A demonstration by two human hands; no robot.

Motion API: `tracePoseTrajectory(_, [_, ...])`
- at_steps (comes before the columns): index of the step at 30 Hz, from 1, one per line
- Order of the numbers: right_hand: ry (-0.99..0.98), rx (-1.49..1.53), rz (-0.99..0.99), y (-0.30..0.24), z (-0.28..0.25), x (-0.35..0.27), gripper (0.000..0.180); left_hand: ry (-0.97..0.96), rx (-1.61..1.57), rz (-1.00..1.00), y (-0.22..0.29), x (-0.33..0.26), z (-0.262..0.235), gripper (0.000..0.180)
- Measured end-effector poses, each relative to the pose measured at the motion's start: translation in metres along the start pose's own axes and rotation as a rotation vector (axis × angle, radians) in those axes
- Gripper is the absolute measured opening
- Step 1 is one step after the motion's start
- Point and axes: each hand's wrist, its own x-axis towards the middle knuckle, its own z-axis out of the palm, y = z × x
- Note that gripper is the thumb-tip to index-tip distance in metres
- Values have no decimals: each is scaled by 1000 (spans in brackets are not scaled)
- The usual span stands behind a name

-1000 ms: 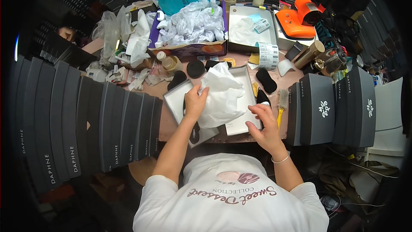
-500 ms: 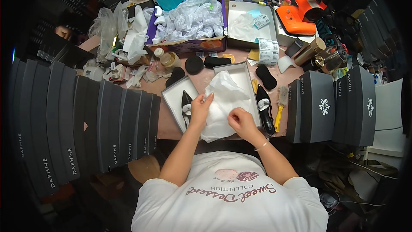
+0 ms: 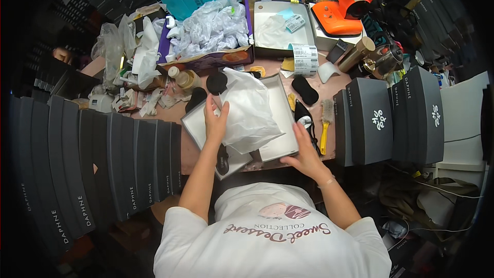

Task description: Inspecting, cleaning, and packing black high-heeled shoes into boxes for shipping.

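Note:
My left hand [image 3: 216,121] pinches the left edge of a crumpled white sheet of tissue paper [image 3: 249,113], lifted over a shoebox part [image 3: 280,98] with a white inside. Fingers apart, my right hand [image 3: 307,155] is at that box's near right corner; whether it touches the box cannot be told. Under the paper on the left lies another white-lined box part [image 3: 194,123], slanted. A black shoe [image 3: 223,159] in it is mostly hidden by the paper and my left arm. The other black shoe [image 3: 304,118], with white stuffing, lies right of the box, partly behind my right fingers.
Rows of dark shoeboxes [image 3: 121,159] line the left, more boxes [image 3: 368,123] the right. A yellow-handled brush [image 3: 325,123] and a black pad [image 3: 305,90] lie right of the shoe. Behind stand a purple carton [image 3: 206,59] of crumpled plastic and an orange device [image 3: 339,18].
My left hand has raised the tissue paper and moved it left, baring more of the box's inside. My right hand has opened and moved to the box's right edge. The whole view has shifted slightly.

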Motion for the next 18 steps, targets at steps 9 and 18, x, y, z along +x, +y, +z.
tracePoseTrajectory(9, [-55,364,164,26,83,59,55,-256,203,-87,-42,-94,-38,73])
tracePoseTrajectory(18, [-347,1000,470,-17,57,61,28,-90,-82,-67,-35,-98,5,44])
